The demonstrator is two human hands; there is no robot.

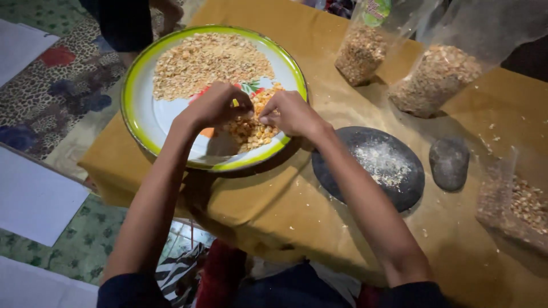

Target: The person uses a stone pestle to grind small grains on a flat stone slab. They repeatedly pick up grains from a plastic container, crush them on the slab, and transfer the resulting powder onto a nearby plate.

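A round white plate with a green rim [142,114] sits on a brown-covered table. It holds a pale heap of crushed grain [205,60] at the back and a smaller pile of yellow kernels [254,128] at the front. My left hand [214,105] rests on the plate, its fingers curled and pinching a yellow kernel beside the pile. My right hand [291,114] is just to the right, fingers bent down onto the kernels. The two hands nearly touch over the pile.
A flat dark grinding stone [371,165] dusted with pale meal lies right of the plate, with a small dark hand stone [449,162] beside it. Clear bags of crushed grain [359,51] [434,80] stand behind; another [522,208] lies at right. Patterned floor mats at left.
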